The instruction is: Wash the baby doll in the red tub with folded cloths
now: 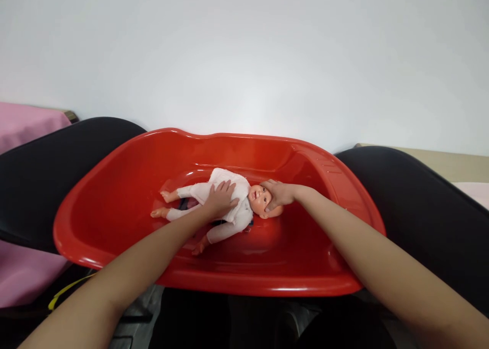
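Observation:
A baby doll (pixel 240 186) in white clothing lies on its back in a red baby bathtub (pixel 126 201), its head to the right and its bare feet to the left. My left hand (pixel 221 200) rests on the doll's chest, palm down with the fingers stretched out. Whether a separate white cloth lies under those fingers, I cannot tell. At the other end, my right hand (pixel 280 192) is wrapped round the top of the doll's head, thumb on the near side. One doll arm points toward the tub's near rim.
Black seats or boards (pixel 57 178) stand left of the tub, with another black one (pixel 416 221) on the right. Pink cloth (pixel 26 127) drapes at the far left. A white wall (pixel 244 58) rises behind. A yellow strap (pixel 66 290) shows at lower left.

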{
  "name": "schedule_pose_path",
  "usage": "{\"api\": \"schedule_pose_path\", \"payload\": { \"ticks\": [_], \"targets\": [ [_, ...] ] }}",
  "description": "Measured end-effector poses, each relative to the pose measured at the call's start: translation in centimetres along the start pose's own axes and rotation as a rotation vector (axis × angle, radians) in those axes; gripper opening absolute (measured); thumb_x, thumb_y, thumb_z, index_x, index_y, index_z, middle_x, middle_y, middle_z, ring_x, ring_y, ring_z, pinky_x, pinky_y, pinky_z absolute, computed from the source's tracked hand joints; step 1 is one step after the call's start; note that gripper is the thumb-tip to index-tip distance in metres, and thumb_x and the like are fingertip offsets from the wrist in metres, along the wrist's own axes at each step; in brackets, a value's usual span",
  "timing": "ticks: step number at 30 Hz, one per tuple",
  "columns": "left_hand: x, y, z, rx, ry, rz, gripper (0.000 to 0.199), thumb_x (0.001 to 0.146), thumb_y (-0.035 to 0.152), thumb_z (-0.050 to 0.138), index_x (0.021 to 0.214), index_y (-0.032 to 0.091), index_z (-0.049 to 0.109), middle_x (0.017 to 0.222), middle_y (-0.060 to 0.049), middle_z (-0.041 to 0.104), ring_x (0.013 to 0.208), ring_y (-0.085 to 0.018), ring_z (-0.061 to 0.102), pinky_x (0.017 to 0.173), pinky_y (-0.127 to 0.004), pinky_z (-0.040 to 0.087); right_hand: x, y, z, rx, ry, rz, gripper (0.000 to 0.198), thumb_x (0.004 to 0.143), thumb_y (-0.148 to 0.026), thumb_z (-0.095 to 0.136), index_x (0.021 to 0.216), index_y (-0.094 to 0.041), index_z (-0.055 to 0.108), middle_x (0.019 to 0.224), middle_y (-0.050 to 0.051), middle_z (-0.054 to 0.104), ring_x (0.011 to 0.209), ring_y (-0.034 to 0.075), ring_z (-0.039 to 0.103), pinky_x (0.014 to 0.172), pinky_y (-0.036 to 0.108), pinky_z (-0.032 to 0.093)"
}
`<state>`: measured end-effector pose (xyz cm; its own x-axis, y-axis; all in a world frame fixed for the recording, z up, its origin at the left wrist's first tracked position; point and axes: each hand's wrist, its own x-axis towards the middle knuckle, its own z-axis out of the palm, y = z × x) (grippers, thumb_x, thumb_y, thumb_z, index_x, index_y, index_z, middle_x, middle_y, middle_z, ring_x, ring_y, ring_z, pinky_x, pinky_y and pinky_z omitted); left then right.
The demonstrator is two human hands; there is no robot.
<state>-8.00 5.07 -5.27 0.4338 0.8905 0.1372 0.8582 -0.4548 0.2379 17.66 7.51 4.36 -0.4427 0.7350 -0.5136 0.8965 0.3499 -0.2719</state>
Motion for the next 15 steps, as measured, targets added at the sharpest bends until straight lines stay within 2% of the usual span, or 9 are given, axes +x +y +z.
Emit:
{"api": "schedule_pose_path", "payload": {
  "ticks": [3, 5, 11, 15],
  "targets": [
    [-0.2, 0.9, 0.0, 0.097, 0.004, 0.044, 0.054, 0.103, 0.037, 0.038, 0.150, 0.010, 0.046, 0.155, -0.020, 0.047, 0.144, -0.037, 0.039, 0.116, -0.063, 0.028, -0.1, -0.3, -0.1, 0.009, 0.003, 0.013, 0.102, 0.053, -0.061, 0.088, 0.139, -0.023, 0.048, 0.138, 0.014, 0.049, 0.130, 0.039, 0.049, 0.106, 0.048, 0.045],
    [-0.1, 1.1, 0.0, 0.100, 0.027, 0.057, 0.050, 0.105, 0.035, 0.036, 0.146, 0.011, 0.049, 0.152, -0.018, 0.051, 0.143, -0.034, 0.042, 0.116, -0.059, 0.031, -0.1, -0.3, 0.0, 0.010, -0.001, 0.015, 0.102, 0.053, -0.060, 0.087, 0.139, -0.023, 0.048, 0.139, 0.014, 0.048, 0.130, 0.038, 0.048, 0.106, 0.047, 0.045],
    [0.8, 1.1, 0.0, 0.111, 0.048, -0.014, 0.038, 0.101, 0.020, 0.032, 0.117, 0.013, 0.065, 0.124, -0.021, 0.066, 0.119, -0.034, 0.058, 0.106, -0.049, 0.040, -0.1, -0.1, 0.1, 0.001, -0.001, -0.002, 0.098, 0.055, -0.064, 0.085, 0.137, -0.024, 0.049, 0.138, 0.013, 0.049, 0.132, 0.039, 0.047, 0.108, 0.049, 0.044],
    [1.3, 0.4, 0.5, 0.058, 0.044, 0.023, 0.040, 0.099, 0.018, 0.031, 0.119, 0.013, 0.065, 0.122, -0.023, 0.066, 0.117, -0.035, 0.058, 0.105, -0.049, 0.039, -0.1, -0.1, 0.1, 0.005, -0.011, -0.006, 0.098, 0.056, -0.064, 0.084, 0.138, -0.024, 0.049, 0.138, 0.013, 0.049, 0.131, 0.038, 0.048, 0.107, 0.048, 0.044]
  ]
}}
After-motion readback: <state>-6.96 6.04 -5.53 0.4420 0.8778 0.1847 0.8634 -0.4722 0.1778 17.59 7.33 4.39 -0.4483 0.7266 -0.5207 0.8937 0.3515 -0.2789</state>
